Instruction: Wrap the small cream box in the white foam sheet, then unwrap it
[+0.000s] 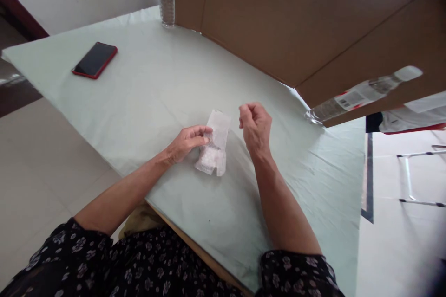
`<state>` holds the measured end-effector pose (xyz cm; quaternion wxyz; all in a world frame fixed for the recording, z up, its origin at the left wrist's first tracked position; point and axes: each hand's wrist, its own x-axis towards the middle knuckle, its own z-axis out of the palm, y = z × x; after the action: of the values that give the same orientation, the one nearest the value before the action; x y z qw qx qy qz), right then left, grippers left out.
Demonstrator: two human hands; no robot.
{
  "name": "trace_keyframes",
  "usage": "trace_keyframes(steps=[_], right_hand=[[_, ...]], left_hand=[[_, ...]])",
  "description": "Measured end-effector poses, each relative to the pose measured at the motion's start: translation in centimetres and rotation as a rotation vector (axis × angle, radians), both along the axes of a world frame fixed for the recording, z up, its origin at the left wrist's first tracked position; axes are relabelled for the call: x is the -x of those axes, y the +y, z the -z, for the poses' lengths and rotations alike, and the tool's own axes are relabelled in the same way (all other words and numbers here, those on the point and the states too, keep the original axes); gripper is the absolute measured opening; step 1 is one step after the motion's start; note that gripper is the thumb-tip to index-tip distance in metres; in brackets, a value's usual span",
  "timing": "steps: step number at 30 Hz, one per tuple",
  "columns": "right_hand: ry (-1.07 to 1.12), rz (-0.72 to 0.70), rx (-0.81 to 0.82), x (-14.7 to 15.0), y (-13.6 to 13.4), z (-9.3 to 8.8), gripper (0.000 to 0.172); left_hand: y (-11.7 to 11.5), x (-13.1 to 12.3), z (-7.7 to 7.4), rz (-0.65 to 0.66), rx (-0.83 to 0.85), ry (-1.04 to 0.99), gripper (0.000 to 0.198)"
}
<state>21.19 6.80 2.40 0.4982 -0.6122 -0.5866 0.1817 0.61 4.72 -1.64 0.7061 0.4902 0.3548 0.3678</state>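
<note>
A translucent white piece of what looks like bubble wrap is in the middle, its lower part folded or bunched up. Whether anything lies inside the fold I cannot tell. My left hand grips its left edge, thumb and fingers closed around it. Just to the right, apart from the wrap, my right hand is raised above the table with its fingers curled into a fist. What the fist holds, if anything, is hidden.
The table has a pale green cloth. A red-cased phone lies at the back left. A tall brown cardboard panel stands behind, with one water bottle at its left end and another bottle at its right.
</note>
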Motion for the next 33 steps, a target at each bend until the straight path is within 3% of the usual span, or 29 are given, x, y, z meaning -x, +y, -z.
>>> trace_keyframes(steps=[3,5,7,9,13,15,18,20,25,29,33], right_hand=[[-0.29,-0.121,0.14,1.2,-3.7,0.1,0.034],[-0.42,-0.139,0.209,1.9,-4.7,0.6,0.041],[-0.44,-0.103,0.259,1.8,-4.7,1.2,0.025],[-0.295,-0.065,0.275,0.9,-4.1,1.7,0.014],[0.291,-0.069,0.303,-1.3,-3.5,2.5,0.021],[0.459,-0.075,0.344,-1.7,-3.7,3.0,0.024],[0.556,-0.12,0.36,-1.4,-4.0,3.5,0.027],[0.613,-0.176,0.365,-0.8,-4.1,3.5,0.03],[0.764,-0.346,0.417,0.7,-4.3,2.8,0.039],[0.766,-0.467,0.437,1.4,-4.8,2.2,0.04],[0.756,-0.405,0.371,0.9,-4.6,2.4,0.036]], left_hand=[[0.0,-0.1,0.1,-0.003,0.061,-0.1,0.049],[-0.1,-0.2,0.0,-0.003,0.106,-0.147,0.05],[-0.1,-0.2,-0.2,-0.023,0.131,-0.174,0.049],[0.1,-0.1,-0.4,-0.078,0.126,-0.186,0.046],[0.4,0.1,-0.7,-0.21,0.051,-0.097,0.042],[0.4,0.2,-0.9,-0.279,-0.085,0.058,0.04],[0.1,0.2,-1.2,-0.393,-0.416,0.359,0.035],[-0.2,0.1,-1.4,-0.398,-0.54,0.477,0.035],[-0.7,-0.2,-1.3,-0.29,-0.485,0.538,0.042],[-0.4,-0.4,-1.1,-0.339,-0.405,0.556,0.025],[0.2,-0.1,-1.3,-0.412,-0.259,0.455,0.012]])
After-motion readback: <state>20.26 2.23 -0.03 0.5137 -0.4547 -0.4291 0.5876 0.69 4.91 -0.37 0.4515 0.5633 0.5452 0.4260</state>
